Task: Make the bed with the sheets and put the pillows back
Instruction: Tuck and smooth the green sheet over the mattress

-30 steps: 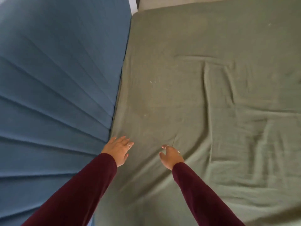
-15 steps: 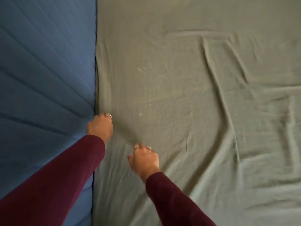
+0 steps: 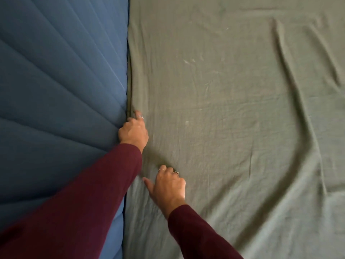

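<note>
Olive-green sheet (image 3: 233, 128) covers the bed and fills the right of the view, creased toward its right side; a blue padded headboard (image 3: 59, 90) stands along its left edge; the left hand (image 3: 133, 132) is curled at the seam, fingers pushed into the gap with the sheet's edge; the right hand (image 3: 168, 187) presses knuckles-down on the sheet just beside it, fingers bent, gripping nothing clearly visible; both sleeves are maroon.

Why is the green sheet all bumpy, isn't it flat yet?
Not yet. The green sheet is spread out but wrinkled, with long creases on its right side. The left hand is at its edge beside the blue padded panel.
</note>
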Action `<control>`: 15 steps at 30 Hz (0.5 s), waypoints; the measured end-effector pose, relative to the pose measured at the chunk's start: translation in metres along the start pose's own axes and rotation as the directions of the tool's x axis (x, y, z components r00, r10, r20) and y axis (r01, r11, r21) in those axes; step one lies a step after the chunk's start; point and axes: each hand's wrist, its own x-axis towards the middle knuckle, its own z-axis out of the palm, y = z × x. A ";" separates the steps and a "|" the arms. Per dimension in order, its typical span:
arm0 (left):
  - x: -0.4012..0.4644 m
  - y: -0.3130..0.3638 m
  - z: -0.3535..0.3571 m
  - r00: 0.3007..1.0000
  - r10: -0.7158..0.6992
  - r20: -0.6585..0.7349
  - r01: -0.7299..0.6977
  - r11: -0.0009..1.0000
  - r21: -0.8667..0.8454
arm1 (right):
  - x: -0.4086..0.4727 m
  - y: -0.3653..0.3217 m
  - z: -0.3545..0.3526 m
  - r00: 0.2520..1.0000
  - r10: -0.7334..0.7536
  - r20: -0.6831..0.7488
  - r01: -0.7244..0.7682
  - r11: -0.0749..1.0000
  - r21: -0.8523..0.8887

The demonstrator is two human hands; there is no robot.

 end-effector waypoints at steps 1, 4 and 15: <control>0.003 -0.001 0.003 1.000 0.008 -0.002 -0.008 1.000 0.007 | 0.001 -0.002 0.002 1.000 0.004 -0.004 -0.004 1.000 -0.015; 0.011 -0.003 0.008 0.999 0.042 -0.013 -0.042 0.999 -0.006 | 0.002 -0.002 0.006 1.000 0.021 -0.017 -0.021 1.000 0.018; 0.017 0.003 0.000 0.985 0.165 0.051 -0.168 0.851 0.498 | -0.005 -0.008 0.010 0.995 -0.090 -0.031 0.091 0.995 0.026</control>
